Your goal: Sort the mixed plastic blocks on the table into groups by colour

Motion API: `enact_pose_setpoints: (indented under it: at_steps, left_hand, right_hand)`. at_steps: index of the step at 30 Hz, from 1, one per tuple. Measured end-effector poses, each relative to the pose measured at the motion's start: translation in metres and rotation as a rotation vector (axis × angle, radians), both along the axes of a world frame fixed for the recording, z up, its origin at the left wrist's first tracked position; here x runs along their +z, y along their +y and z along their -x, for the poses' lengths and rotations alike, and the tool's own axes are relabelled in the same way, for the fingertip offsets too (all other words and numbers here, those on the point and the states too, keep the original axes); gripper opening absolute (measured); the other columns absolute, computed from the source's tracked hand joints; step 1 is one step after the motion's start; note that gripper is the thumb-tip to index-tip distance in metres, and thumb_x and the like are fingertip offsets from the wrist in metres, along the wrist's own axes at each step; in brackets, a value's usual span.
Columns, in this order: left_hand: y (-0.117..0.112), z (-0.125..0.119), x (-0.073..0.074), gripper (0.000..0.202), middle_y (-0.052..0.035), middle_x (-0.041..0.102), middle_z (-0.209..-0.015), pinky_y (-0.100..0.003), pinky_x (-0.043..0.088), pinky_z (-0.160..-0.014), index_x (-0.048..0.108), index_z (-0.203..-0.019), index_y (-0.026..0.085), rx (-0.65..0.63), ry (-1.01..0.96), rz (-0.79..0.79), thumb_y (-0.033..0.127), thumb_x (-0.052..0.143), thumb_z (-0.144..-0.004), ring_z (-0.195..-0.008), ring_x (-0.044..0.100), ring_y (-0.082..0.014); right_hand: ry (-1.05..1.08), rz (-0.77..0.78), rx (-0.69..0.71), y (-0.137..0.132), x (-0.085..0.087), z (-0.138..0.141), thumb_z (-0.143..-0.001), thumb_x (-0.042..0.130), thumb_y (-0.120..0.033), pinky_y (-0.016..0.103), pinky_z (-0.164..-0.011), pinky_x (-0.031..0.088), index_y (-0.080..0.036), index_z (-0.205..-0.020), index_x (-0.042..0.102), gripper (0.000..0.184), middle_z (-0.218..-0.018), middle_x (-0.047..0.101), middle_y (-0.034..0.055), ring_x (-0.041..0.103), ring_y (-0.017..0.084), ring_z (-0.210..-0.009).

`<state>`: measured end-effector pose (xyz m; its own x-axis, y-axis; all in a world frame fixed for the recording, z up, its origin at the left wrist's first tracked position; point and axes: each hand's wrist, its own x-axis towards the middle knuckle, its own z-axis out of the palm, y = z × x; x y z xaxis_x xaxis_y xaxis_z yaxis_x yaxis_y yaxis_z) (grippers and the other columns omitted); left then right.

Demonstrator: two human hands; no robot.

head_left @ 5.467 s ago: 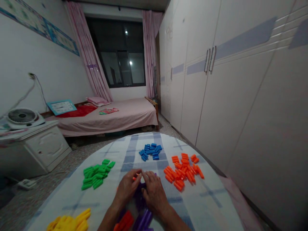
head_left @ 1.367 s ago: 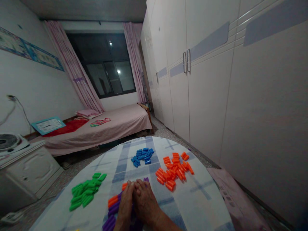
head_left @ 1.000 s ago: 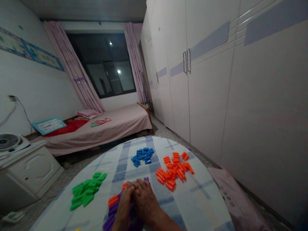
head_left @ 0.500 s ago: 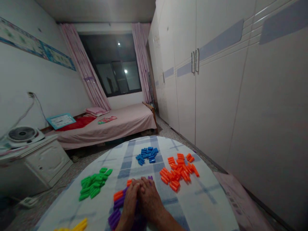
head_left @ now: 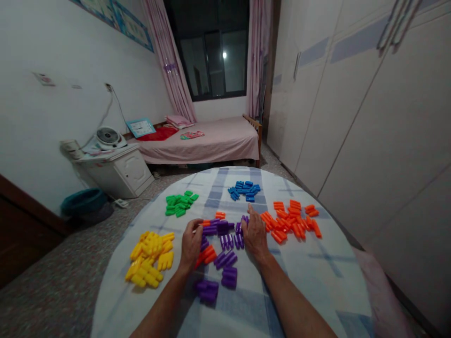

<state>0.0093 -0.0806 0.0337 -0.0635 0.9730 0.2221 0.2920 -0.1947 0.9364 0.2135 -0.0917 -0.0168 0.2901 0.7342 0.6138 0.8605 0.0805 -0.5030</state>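
Both hands rest palm-down on the desk [head_left: 317, 281] among mixed purple pegs [head_left: 225, 258] and orange pegs [head_left: 206, 256]. The left hand [head_left: 190, 244] pinches an orange peg at its fingertips; the right hand [head_left: 254, 234] lies flat, fingers loosely spread, holding nothing. Farther out lie yellow pegs [head_left: 150, 256], an orange pile [head_left: 291, 220], green pegs [head_left: 179, 204] and blue pegs [head_left: 244, 190].

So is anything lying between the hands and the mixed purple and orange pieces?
Nothing visible: the left hand and right hand already rest at the edges of the purple and orange pieces.
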Motion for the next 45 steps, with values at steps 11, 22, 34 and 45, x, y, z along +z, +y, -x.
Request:
enact_pose_setpoints:
  at_steps: [11, 22, 34, 45]
  left_hand:
    - [0.011, 0.015, -0.031, 0.036, -0.0081, 0.062, -0.116, -0.037, 0.034, -0.104, 0.064, -0.106, 0.018, -0.075, -0.009, 0.017, 0.040, 0.048, -0.083, -0.113, 0.053, -0.0207]
    - [0.019, 0.025, -0.029, 0.046, -0.0085, 0.069, -0.093, -0.029, 0.049, -0.069, 0.064, -0.100, 0.014, -0.180, -0.232, 0.141, 0.052, 0.049, -0.080, -0.084, 0.064, -0.0202]
    - [0.023, 0.022, -0.031, 0.034, -0.0032, 0.064, -0.075, -0.025, 0.045, -0.060, 0.062, -0.095, 0.014, -0.136, -0.336, 0.101, 0.041, 0.047, -0.082, -0.064, 0.056, -0.0134]
    - [0.025, 0.020, -0.043, 0.029, -0.0071, 0.067, -0.099, -0.031, 0.045, -0.084, 0.061, -0.104, 0.017, -0.117, -0.116, 0.005, 0.029, 0.046, -0.083, -0.091, 0.062, -0.0178]
  right_hand:
    - [0.018, 0.115, 0.124, 0.000, -0.006, -0.005, -0.089, 0.041, -0.031, 0.044, -0.096, 0.039, -0.014, -0.135, 0.039, 0.049, -0.118, 0.057, 0.0132, 0.051, 0.023, -0.111]
    - [0.174, 0.243, 0.265, -0.007, 0.010, -0.003, -0.089, 0.039, -0.037, 0.032, -0.080, 0.047, -0.019, -0.119, 0.056, 0.039, -0.092, 0.066, 0.0047, 0.061, 0.018, -0.086]
    - [0.062, 0.314, 0.220, 0.011, 0.032, 0.005, -0.086, 0.039, -0.033, 0.034, -0.080, 0.048, -0.015, -0.113, 0.059, 0.038, -0.098, 0.066, 0.0077, 0.062, 0.019, -0.090]
    - [-0.251, 0.648, 0.227, 0.060, 0.055, 0.070, -0.081, 0.050, -0.029, 0.044, -0.089, 0.040, -0.022, -0.126, 0.051, 0.046, -0.127, 0.053, 0.0125, 0.050, 0.028, -0.114]
